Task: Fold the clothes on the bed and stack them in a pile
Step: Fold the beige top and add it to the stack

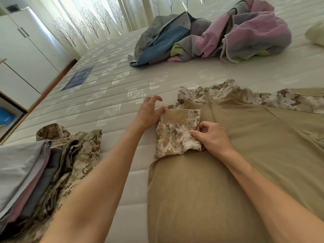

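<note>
Near left corner of the bed [122,81]: a stack of folded clothes [33,174], grey piece on top, mauve and dark grey layers under it, camouflage pieces at the bottom and spilling toward the bed's middle.

Near edge, centre to right: tan shirt [219,181] lies flat, front up, hem toward the person, collar away. Zip runs down from the collar a short way. Shoulders and sleeves are in desert camouflage; the torso is plain tan. The sleeve on the person's right stretches out toward the right edge of the bed.

Folded sleeve [177,134]: the left-side camouflage sleeve is turned in over the chest, a tan patch on its upper part facing up.

Right hand [213,137]: fingers curled, thumb and fingertips pinching the inner edge of the folded sleeve, hand resting on the shirt's chest.

Left hand [149,111]: fingers spread and relaxed, thumb side touching the outer upper corner of the folded sleeve, fingertips on the mattress just beside it.

Far middle of the bed: a loose heap of unfolded clothes [219,35], grey, blue, pink and green fabric tangled together. Far right edge: a pale bundle [315,34], partly cut off.

Beyond the bed: white wardrobe [22,50] at left, curtains [91,18] printed with bare trees at the back.
</note>
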